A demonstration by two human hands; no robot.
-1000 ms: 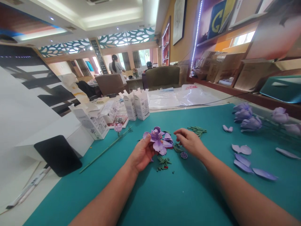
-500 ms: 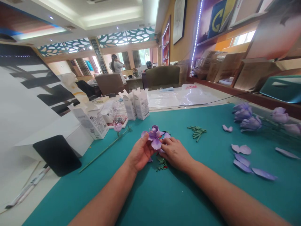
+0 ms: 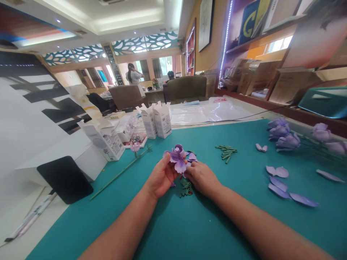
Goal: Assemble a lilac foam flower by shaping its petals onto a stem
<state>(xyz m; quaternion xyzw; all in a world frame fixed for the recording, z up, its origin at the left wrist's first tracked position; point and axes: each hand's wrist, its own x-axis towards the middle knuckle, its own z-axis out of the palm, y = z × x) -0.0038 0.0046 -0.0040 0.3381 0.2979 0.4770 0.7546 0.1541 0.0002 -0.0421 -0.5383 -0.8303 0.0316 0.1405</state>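
My left hand (image 3: 162, 177) is closed on a purple artificial flower (image 3: 179, 155), its thumb and fingers at the flower's left and underside. The flower has a cupped centre and several spread petals. To its right, my right hand (image 3: 203, 177) has its fingers curled together by loose purple petals (image 3: 192, 157); its fingertips are partly hidden, and what they grip does not show. Below the flower, between both hands, lies a small heap of green plastic pieces (image 3: 186, 187) with some red among them.
Green sticks (image 3: 227, 152) lie right of my hands, with loose petals (image 3: 278, 186) and finished-looking purple flowers (image 3: 287, 141) farther right. A long-stemmed flower (image 3: 121, 172), a black tablet-like panel (image 3: 65, 179) and white boxes (image 3: 163, 121) stand or lie left. People are in the background.
My right fingers have shifted slightly down and curled more, uncovering more of the loose petals beside the flower. The left hand keeps its hold on the flower.
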